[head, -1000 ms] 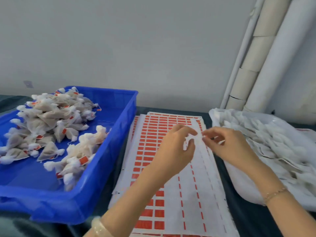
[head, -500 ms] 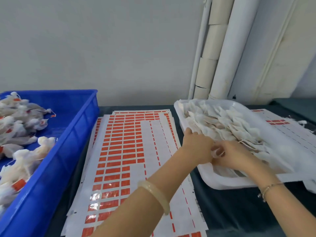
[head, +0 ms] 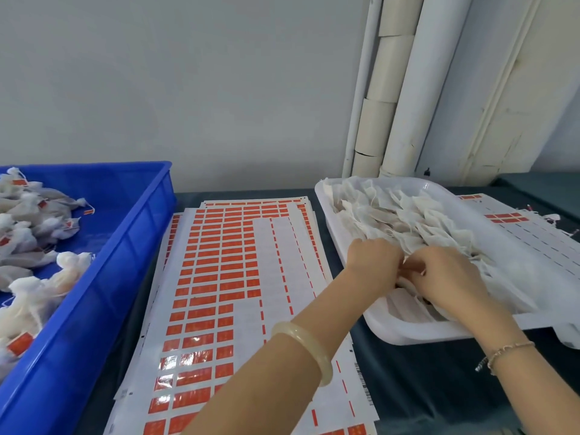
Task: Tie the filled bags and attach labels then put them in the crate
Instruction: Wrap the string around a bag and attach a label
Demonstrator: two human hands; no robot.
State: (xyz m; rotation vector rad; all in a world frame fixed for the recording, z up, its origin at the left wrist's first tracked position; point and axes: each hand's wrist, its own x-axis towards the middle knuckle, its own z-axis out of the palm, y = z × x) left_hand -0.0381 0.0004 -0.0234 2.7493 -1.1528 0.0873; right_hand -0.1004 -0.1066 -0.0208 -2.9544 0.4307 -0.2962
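**Both hands in the white tray of bags**

The left hand (head: 373, 262) and right hand (head: 445, 277) meet, fingers curled, over the pale mesh filled bags (head: 408, 215) heaped in a white plastic tray (head: 408, 335) on the right. What they grip is hidden. Sheets of orange rectangular labels (head: 219, 262) lie in the middle. On the left, a blue plastic crate (head: 125, 246) holds tied, labelled bags (head: 31, 221).

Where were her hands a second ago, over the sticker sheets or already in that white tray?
Over the sheets. Both the left hand and right hand have moved rightward, off the label sheets into the white tray.
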